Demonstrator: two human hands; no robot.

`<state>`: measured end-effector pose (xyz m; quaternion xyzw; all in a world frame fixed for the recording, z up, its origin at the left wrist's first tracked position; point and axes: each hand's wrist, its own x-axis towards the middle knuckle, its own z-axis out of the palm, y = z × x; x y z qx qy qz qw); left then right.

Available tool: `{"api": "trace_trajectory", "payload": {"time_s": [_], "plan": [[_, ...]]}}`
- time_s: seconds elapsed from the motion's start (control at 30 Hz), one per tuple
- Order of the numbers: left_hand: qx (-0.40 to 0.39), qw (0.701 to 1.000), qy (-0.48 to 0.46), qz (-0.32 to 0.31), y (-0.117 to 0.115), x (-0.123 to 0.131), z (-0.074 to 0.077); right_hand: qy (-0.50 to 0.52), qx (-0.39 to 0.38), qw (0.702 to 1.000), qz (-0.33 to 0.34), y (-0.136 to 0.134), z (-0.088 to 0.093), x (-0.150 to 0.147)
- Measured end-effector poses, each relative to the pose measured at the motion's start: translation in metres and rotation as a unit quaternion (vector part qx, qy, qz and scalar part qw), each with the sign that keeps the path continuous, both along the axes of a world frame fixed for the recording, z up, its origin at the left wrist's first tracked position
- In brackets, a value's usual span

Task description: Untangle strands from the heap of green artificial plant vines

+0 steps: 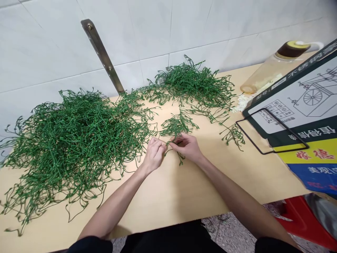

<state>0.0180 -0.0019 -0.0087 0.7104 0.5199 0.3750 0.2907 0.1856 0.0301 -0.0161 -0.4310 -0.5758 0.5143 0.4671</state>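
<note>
Close together over the middle of the table, my left hand (154, 153) and my right hand (188, 147) both pinch thin green plastic stems (167, 144). The fingertips nearly meet, and the stems' exact joint between them is too small to make out. Some stem ends hang below my right hand. Just beyond my fingers lies a small bunch of green stems (177, 123). To the left spreads a large tangled heap of the same stems (76, 140), with little knobs at their tips. Another heap (193, 82) sits at the back, near the wall.
A metal strip (104, 58) leans against the tiled wall (147, 28). At the right are a printed cardboard box (302, 105) with a black wire handle (272, 151), a tilted clear bottle (268, 70) and small white pieces (243, 103). Something red (302, 221) stands below the table's edge.
</note>
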Motion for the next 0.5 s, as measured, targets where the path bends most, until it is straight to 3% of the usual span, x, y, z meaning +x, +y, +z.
{"api": "trace_trajectory", "payload": {"time_s": [0.17,0.5], "plan": [[0.021,0.999,-0.003,0.032,-0.0011,0.0009,-0.0008,0.064,-0.062,0.996,0.029,0.0063,0.0025,0.0036],[0.11,0.993,0.016,0.051,-0.0023,0.0044,-0.0014,0.101,-0.11,0.988,0.032,0.0086,0.0064,0.0061]]}}
